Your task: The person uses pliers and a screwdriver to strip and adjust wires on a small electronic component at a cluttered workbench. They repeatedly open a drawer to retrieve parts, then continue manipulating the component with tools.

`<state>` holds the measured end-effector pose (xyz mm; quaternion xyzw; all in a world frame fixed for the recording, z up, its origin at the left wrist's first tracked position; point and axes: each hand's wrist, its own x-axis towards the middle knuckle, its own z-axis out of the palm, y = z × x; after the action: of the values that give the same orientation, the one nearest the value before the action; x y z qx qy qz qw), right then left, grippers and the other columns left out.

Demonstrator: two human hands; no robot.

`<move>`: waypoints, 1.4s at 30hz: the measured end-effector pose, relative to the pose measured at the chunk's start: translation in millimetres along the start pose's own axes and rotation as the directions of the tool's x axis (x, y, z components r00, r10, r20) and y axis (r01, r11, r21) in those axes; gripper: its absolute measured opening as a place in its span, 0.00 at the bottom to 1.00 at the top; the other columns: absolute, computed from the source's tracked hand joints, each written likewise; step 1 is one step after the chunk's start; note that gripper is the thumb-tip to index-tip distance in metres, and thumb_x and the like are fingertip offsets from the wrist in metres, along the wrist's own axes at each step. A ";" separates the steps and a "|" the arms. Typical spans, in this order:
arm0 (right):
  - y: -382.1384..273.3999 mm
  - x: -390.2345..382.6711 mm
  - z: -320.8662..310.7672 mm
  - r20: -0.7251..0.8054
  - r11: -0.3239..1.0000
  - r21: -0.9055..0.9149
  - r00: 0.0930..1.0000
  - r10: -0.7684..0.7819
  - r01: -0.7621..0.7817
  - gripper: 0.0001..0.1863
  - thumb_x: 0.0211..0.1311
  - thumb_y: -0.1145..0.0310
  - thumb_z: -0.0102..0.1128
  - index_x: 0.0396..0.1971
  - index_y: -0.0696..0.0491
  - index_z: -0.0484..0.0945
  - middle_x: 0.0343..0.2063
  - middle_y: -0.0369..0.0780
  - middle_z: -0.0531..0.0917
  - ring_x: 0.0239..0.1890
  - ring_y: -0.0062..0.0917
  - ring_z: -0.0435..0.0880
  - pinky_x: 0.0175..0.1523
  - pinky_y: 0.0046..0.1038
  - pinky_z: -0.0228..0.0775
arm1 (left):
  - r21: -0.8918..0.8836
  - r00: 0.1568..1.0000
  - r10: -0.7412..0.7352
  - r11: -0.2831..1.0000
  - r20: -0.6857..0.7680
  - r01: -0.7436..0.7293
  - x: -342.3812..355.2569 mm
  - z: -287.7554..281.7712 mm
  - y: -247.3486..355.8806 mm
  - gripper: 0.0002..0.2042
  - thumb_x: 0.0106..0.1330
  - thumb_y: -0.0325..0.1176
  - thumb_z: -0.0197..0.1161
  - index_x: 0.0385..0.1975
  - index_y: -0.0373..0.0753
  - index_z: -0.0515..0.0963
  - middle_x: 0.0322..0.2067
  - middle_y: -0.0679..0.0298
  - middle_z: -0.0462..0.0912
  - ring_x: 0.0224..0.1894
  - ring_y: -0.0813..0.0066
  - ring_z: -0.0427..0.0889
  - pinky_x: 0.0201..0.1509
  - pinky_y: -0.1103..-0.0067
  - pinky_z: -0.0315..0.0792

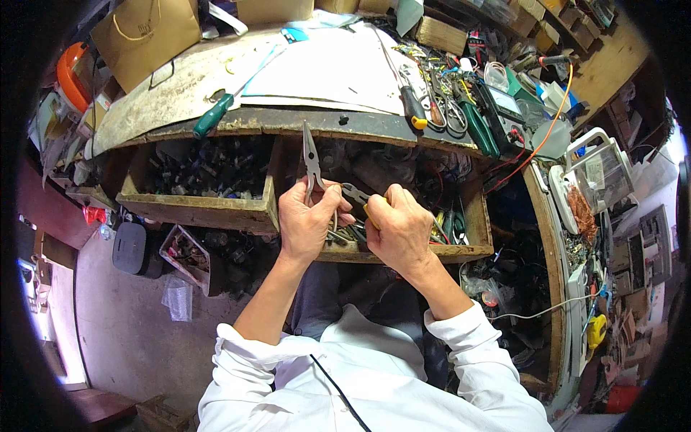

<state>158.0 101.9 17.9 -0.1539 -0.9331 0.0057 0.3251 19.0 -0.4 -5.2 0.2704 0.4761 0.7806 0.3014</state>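
Note:
My left hand (299, 229) is closed around a pair of long-nose pliers (312, 158), their slim jaws pointing up and away from me. A second pair of pliers (353, 192), yellow at the handle, sits in the grip of my right hand (402, 234). Its jaws reach left to the fingers of my left hand, by the handles of the long-nose pliers; whether they bite on anything there I cannot tell. Both hands are above an open wooden drawer (468, 252) of tools and clutter.
Another open drawer (198, 210), full of small dark parts, is at the left. On the bench lie green-handled screwdriver (214, 117), a black-and-yellow screwdriver (414, 108), white paper (324, 75) and several tools. An orange cable (558, 115) loops at the right. A bin (188, 255) stands on the floor.

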 end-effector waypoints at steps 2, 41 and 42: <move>0.3 -1.1 0.8 0.010 1.000 0.002 1.000 0.006 -0.006 0.14 0.38 0.75 0.69 0.25 0.50 0.72 0.27 0.40 0.71 0.28 0.35 0.78 0.27 0.36 0.70 | 0.008 1.000 -0.012 1.000 0.002 0.012 0.1 -0.6 -0.2 0.06 0.72 0.29 0.62 0.39 0.32 0.77 0.26 0.57 0.85 0.23 0.73 0.85 0.27 0.79 0.81; 14.4 30.2 -9.2 0.243 -0.130 0.970 0.820 0.518 -0.206 0.13 0.62 0.80 0.69 0.27 0.51 0.71 0.31 0.34 0.83 0.22 0.05 0.68 0.23 0.11 0.55 | 0.340 0.981 0.024 0.936 0.192 -0.089 -3.9 8.8 1.9 0.15 0.74 0.34 0.63 0.48 0.27 0.82 0.35 0.57 0.89 0.37 0.76 0.88 0.42 0.79 0.81; 15.3 31.4 -9.9 0.204 -0.098 0.979 0.832 0.517 -0.178 0.14 0.62 0.80 0.69 0.27 0.51 0.71 0.32 0.34 0.83 0.22 0.05 0.67 0.23 0.11 0.55 | 0.430 0.963 0.080 0.883 0.258 -0.189 -3.7 8.0 1.6 0.15 0.75 0.35 0.61 0.49 0.27 0.81 0.34 0.55 0.89 0.38 0.75 0.88 0.42 0.78 0.80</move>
<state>145.1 124.7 43.0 -0.1227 -0.5319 0.7169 0.4337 26.8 1.0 -1.1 0.4548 0.5852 0.6311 0.2290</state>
